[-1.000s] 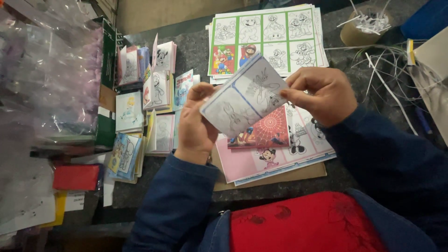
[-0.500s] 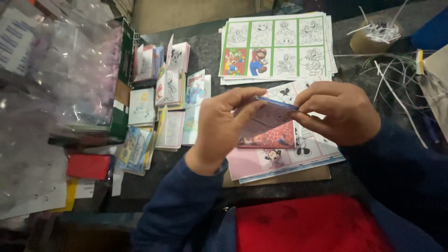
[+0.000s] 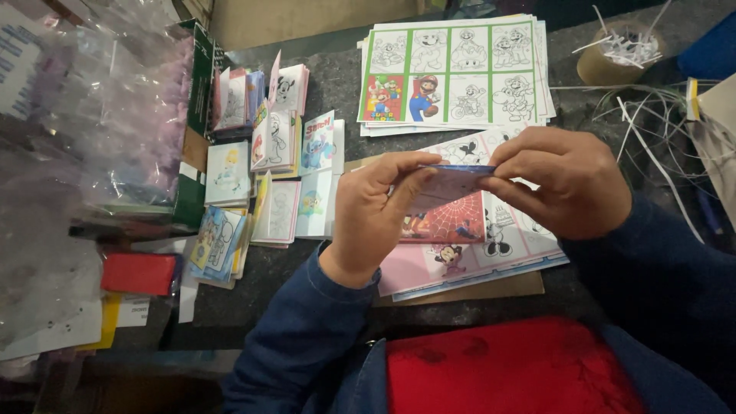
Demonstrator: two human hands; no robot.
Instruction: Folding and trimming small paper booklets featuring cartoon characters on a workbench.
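- Hands are meeting in the middle over the dark counter, both pinching the same small folded booklet, held nearly flat and edge-on to the camera.
- Left hand is curling in from the left side, thumb on top, fingers tucked underneath the booklet's left end.
- Right hand is arching over the right end, knuckles up, fingertips pressing down on it.
- Booklet is hovering right above a stack of colouring sheets.
- Finished little booklets are sitting in rows off to the left, and another printed sheet pile is lying farther back.
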